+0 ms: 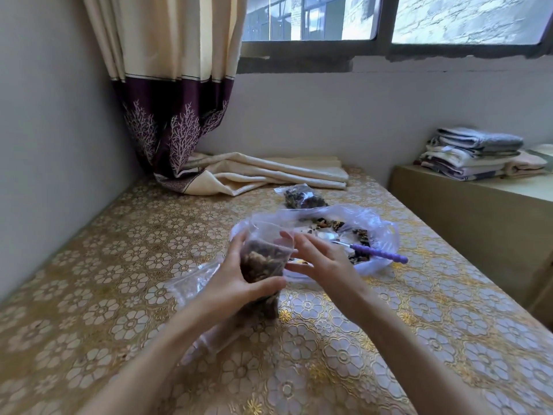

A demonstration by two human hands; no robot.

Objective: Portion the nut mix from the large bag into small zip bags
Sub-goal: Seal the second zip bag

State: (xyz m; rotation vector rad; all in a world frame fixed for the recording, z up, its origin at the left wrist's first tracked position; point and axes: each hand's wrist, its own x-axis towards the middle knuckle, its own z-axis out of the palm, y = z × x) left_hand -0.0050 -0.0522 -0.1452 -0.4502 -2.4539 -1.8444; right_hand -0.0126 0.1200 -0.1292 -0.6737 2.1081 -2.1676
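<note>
Small zip bag (pixel 263 265): upright near the middle of the table (pixel 104 265), its base on the floral cloth, packed with dark nut mix to just under the seal; mouth open.

Left hand (pixel 239 274): forearm enters from the lower left. Fingers and thumb curl round the small zip bag, thumb across its near face, fingers wrapped behind its left side.

Right hand (pixel 317 259): forearm enters from the lower right. Fingers straight and spread, tips beside the small zip bag's open top on its right; whether they touch the plastic cannot be told. It grips nothing.

Large bag (pixel 359 223): lying open just right of and behind the small zip bag, nut mix scattered inside.

Spoon (pixel 374 253): purple handle, resting in the large bag's opening, right of the small zip bag.

Filled bag (pixel 302 197): lying on the table beyond the large bag.

Empty zip bags (pixel 191 280): clear, flat under the left forearm, left of the small zip bag.
</note>
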